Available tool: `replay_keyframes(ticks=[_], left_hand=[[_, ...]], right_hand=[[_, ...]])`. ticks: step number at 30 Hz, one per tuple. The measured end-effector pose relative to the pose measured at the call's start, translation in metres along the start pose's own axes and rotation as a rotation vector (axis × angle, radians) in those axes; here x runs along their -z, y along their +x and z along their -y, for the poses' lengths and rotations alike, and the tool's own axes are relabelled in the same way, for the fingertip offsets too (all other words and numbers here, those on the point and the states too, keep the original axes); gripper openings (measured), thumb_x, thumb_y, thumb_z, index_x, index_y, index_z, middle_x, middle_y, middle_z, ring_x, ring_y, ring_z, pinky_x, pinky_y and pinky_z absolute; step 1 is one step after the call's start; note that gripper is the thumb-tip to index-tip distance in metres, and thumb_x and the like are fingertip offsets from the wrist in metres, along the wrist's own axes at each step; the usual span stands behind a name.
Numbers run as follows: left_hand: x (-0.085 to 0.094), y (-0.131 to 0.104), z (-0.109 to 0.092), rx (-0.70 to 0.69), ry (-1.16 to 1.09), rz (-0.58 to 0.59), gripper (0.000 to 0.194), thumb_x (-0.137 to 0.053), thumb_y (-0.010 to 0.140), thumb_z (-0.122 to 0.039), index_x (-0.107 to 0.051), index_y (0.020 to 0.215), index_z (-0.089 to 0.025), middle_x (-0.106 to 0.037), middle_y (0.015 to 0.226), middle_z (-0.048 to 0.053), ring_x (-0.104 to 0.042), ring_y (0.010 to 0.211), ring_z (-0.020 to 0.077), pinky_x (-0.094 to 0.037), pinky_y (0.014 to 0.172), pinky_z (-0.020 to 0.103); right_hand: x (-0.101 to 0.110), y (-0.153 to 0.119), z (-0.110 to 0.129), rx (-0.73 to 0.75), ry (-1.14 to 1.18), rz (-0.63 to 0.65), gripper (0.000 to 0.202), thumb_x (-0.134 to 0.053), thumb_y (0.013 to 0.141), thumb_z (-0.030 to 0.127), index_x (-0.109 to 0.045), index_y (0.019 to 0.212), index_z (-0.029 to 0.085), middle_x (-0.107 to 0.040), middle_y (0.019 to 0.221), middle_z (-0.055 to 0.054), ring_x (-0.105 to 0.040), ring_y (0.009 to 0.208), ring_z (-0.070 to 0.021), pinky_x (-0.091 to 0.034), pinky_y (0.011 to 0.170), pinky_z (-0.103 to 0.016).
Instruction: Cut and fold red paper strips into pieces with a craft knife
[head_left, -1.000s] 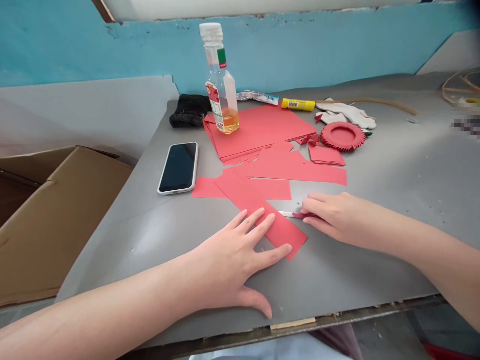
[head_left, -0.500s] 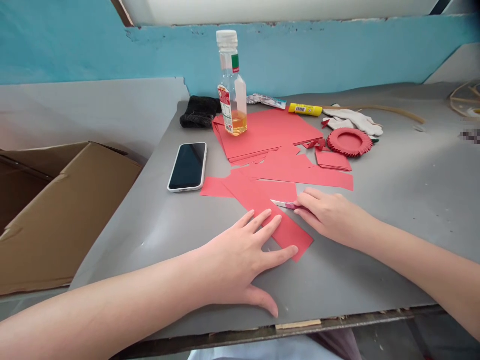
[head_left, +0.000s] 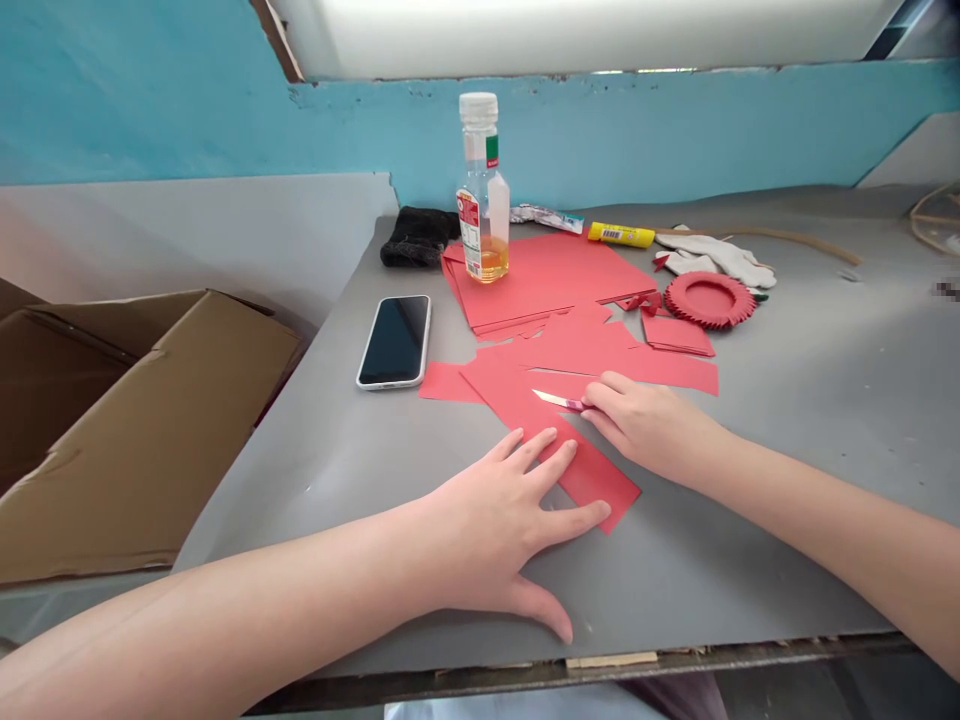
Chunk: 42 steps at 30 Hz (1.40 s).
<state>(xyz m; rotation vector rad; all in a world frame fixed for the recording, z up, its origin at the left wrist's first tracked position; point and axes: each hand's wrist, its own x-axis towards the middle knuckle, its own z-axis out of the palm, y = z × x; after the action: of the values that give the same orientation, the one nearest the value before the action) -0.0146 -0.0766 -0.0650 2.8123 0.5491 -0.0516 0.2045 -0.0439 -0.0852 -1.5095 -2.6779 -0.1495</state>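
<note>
My left hand lies with its fingers spread, the fingertips pressing on a red paper strip that slants across the table. In my right hand is a small knife with a pale pointed blade and a pinkish handle, mostly covered by my fingers. The blade points left over the upper part of the slanted strip; whether it touches the paper I cannot tell. Beneath that strip, another red strip sticks out to the left. A longer red piece lies just beyond my right hand.
A glass bottle with amber liquid stands on stacked red sheets. Around them are a phone, black cloth, yellow glue stick, white glove, red fringed disc and small red papers. A cardboard box stands left.
The knife has shifted left and slightly away from me, its blade further over the slanted strip. My left hand stays spread on the paper. The camera view has tilted a little.
</note>
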Motion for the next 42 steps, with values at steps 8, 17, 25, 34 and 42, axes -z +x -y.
replay_keyframes(ticks=[8,17,25,34,42], left_hand=[[0.001,0.001,0.0,-0.001,0.024,0.031,0.086,-0.041,0.069,-0.077,-0.03,0.139,-0.027,-0.026,0.142,0.022,-0.019,0.132,0.0414,-0.019,0.102,0.056],[0.004,0.0,-0.004,0.018,0.042,0.038,0.086,-0.045,0.068,-0.076,-0.032,0.138,-0.028,-0.029,0.142,0.018,-0.022,0.131,0.0408,-0.02,0.102,0.055],[0.007,0.0,-0.005,0.022,0.045,0.056,0.086,-0.045,0.069,-0.075,-0.031,0.139,-0.027,-0.03,0.141,0.019,-0.021,0.132,0.0398,-0.019,0.103,0.054],[0.007,0.001,-0.003,0.027,0.029,0.062,0.087,-0.043,0.068,-0.077,-0.03,0.139,-0.028,-0.028,0.142,0.02,-0.019,0.133,0.0397,-0.019,0.103,0.055],[-0.004,0.001,-0.005,0.029,0.063,0.014,0.088,-0.03,0.069,-0.081,-0.025,0.141,-0.03,-0.024,0.144,0.019,-0.021,0.131,0.0407,-0.022,0.101,0.055]], right_hand=[[0.001,0.022,0.004,-0.023,-0.028,0.024,0.026,-0.03,0.092,0.031,-0.052,0.088,0.018,-0.05,0.078,-0.001,-0.034,0.046,-0.0095,-0.02,0.043,-0.024],[0.001,0.05,0.011,-0.069,-0.04,0.08,0.026,-0.029,0.092,0.028,-0.052,0.091,0.017,-0.054,0.082,-0.004,-0.043,0.05,-0.0105,-0.02,0.046,-0.025],[-0.004,0.064,0.014,-0.06,-0.053,0.055,0.026,-0.029,0.092,0.028,-0.052,0.09,0.016,-0.055,0.086,-0.005,-0.047,0.055,-0.013,-0.021,0.046,-0.026],[-0.006,0.078,0.018,-0.068,-0.017,0.036,0.024,-0.03,0.093,0.027,-0.052,0.095,0.017,-0.057,0.089,-0.006,-0.052,0.058,-0.0137,-0.023,0.048,-0.026],[0.016,0.057,0.001,-0.146,0.02,-0.029,0.026,-0.032,0.092,0.033,-0.053,0.093,0.018,-0.058,0.091,-0.005,-0.053,0.062,-0.0139,-0.028,0.05,-0.025]])
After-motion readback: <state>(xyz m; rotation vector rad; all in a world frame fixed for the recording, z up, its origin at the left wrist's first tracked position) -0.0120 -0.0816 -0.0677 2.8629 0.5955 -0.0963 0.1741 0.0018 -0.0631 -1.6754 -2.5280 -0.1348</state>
